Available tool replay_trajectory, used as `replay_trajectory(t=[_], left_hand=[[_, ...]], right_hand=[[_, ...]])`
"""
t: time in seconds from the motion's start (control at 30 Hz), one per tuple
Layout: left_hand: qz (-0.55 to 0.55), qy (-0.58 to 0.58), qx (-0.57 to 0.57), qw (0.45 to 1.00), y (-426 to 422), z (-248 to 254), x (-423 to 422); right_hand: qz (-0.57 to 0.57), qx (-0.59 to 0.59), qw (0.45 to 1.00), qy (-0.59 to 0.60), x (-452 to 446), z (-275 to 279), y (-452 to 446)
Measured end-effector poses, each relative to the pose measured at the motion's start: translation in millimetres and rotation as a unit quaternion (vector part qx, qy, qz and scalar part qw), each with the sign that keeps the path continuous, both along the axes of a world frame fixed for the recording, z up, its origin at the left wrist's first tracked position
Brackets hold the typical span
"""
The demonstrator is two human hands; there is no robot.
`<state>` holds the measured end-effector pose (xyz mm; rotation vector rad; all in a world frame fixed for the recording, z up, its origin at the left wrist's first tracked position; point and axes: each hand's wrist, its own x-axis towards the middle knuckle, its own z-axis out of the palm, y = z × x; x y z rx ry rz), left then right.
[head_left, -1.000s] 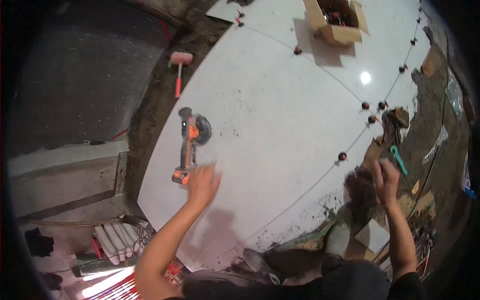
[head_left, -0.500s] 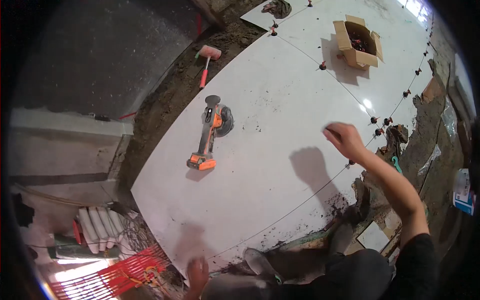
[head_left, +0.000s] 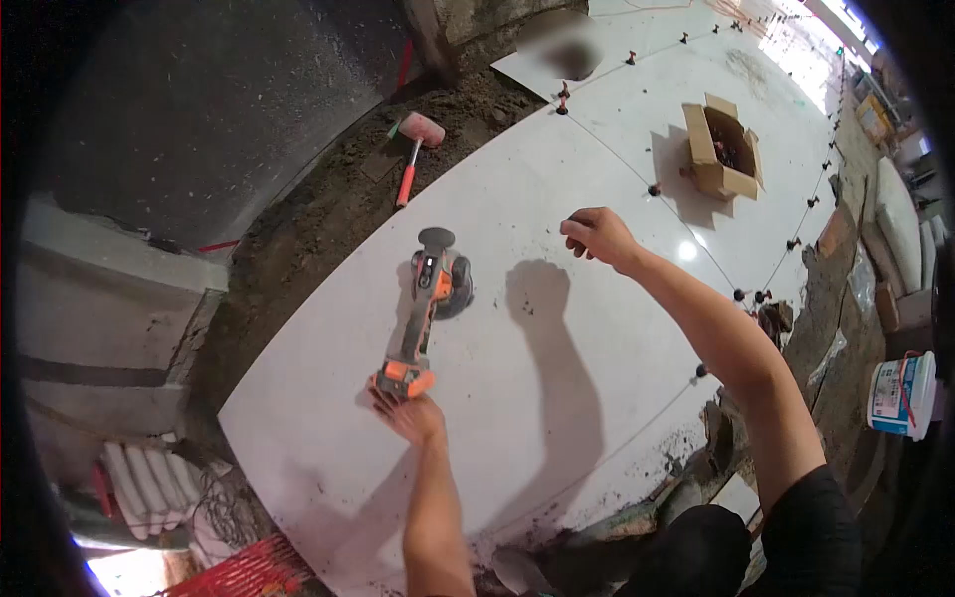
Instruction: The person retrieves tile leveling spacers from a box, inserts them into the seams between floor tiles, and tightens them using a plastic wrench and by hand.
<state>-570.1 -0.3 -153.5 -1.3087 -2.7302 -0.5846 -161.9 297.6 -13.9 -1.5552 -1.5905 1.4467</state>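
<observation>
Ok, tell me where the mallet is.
In the head view, the mallet lies left of centre, near the top, on the dirt strip beside the white slab, beyond the power tool.

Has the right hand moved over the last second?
Yes, leftward. Judged against the cardboard box, the right hand has crossed from the box's right to its left, now over the white tile.

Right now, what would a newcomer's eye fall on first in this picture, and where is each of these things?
Most likely the orange and grey power tool, over the large white slab, with the left hand at its near end. Next, the open cardboard box stands farther off, toward the upper right. The mallet with its red grip lies on the dirt, beyond the slab's left edge.
</observation>
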Motion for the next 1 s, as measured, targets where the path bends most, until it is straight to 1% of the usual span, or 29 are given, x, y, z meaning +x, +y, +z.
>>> replay_trajectory(t=[0.03, 0.07, 0.13, 0.17, 0.2, 0.23, 0.27, 0.3, 0.33, 0.43, 0.47, 0.53, 0.63, 0.67, 0.77, 0.8, 0.83, 0.9, 0.93, 0.97, 1.0], left_hand=[[0.006, 0.05, 0.004, 0.999, 0.8, -5.7, 3.1], [0.015, 0.099, 0.0, 0.995, -5.9, -11.1, 7.4], [0.018, 0.063, -0.026, 0.997, -10.5, -4.1, 6.9], [0.017, 0.049, -0.032, 0.998, -2.4, -5.8, 2.0], [0.02, 0.048, -0.052, 0.997, -3.6, -10.8, -1.3], [0.022, 0.046, -0.072, 0.996, -5.7, -17.1, -5.0], [0.025, 0.038, -0.062, 0.997, -4.5, -18.3, -4.2], [0.028, 0.029, -0.056, 0.998, -6.9, -19.5, -5.7], [0.011, 0.007, -0.025, 1.0, -6.9, -17.9, -6.8], [0.015, 0.004, -0.027, 1.0, -2.3, -7.7, -7.3], [-0.009, 0.027, -0.006, 1.0, -1.9, -10.0, -11.8], [-0.015, 0.023, -0.015, 1.0, -1.4, -8.5, -12.9], [-0.017, 0.015, -0.032, 0.999, -0.7, -2.5, -13.3], [-0.016, 0.018, -0.035, 0.999, -0.2, -5.4, -13.9], [-0.019, 0.018, -0.036, 0.999, -0.7, -1.4, -16.8], [-0.022, 0.013, -0.034, 0.999, 0.9, 0.6, -15.1], [-0.027, 0.024, -0.011, 0.999, 0.3, -0.9, -13.7], [-0.047, 0.036, 0.027, 0.998, -3.9, -7.4, -13.5], [-0.052, 0.047, 0.013, 0.997, -5.7, -11.6, -15.5], [-0.029, 0.01, -0.019, 0.999, -17.2, -34.3, -12.0], [-0.018, 0.041, 0.009, 0.999, -10.4, -26.0, -11.4]], right_hand=[[0.003, 0.001, 1.0, -0.008, -19.3, -10.7, 16.8], [0.005, -0.004, 1.0, 0.01, -42.1, -27.6, 37.9], [0.008, -0.025, 1.0, 0.012, -104.4, -42.9, 79.4], [0.007, -0.005, 1.0, 0.0, -140.0, -56.8, 101.6], [0.033, 0.026, 0.999, -0.027, -175.0, -73.7, 127.5], [0.022, 0.031, 0.998, -0.042, -213.7, -78.4, 145.3], [0.001, 0.003, 0.999, -0.036, -253.4, -76.6, 159.8], [0.008, 0.003, 0.996, -0.09, -285.4, -73.9, 173.2], [0.003, 0.036, 0.985, -0.166, -315.7, -73.7, 181.9], [0.002, 0.025, 0.985, -0.17, -370.7, -56.4, 191.0], [-0.012, 0.042, 0.981, -0.187, -384.7, -72.3, 200.4], [-0.042, 0.076, 0.971, -0.221, -403.3, -104.8, 219.0], [-0.071, 0.114, 0.939, -0.317, -412.1, -123.8, 236.1], [0.017, 0.059, 0.956, -0.288, -403.4, -108.9, 240.0], [0.005, -0.001, 0.979, -0.203, -386.6, -82.1, 241.9], [0.005, 0.019, 0.985, -0.169, -383.9, -112.3, 273.0], [-0.059, 0.091, 0.991, -0.079, -379.5, -105.7, 276.5], [-0.071, -0.008, 0.996, 0.058, -340.4, -84.1, 313.2], [-0.083, -0.059, 0.988, 0.12, -320.3, -77.6, 333.8], [-0.03, -0.077, 0.978, 0.191, -278.3, -70.5, 320.9], [0.029, -0.09, 0.958, 0.27, -246.5, -49.2, 300.2]])
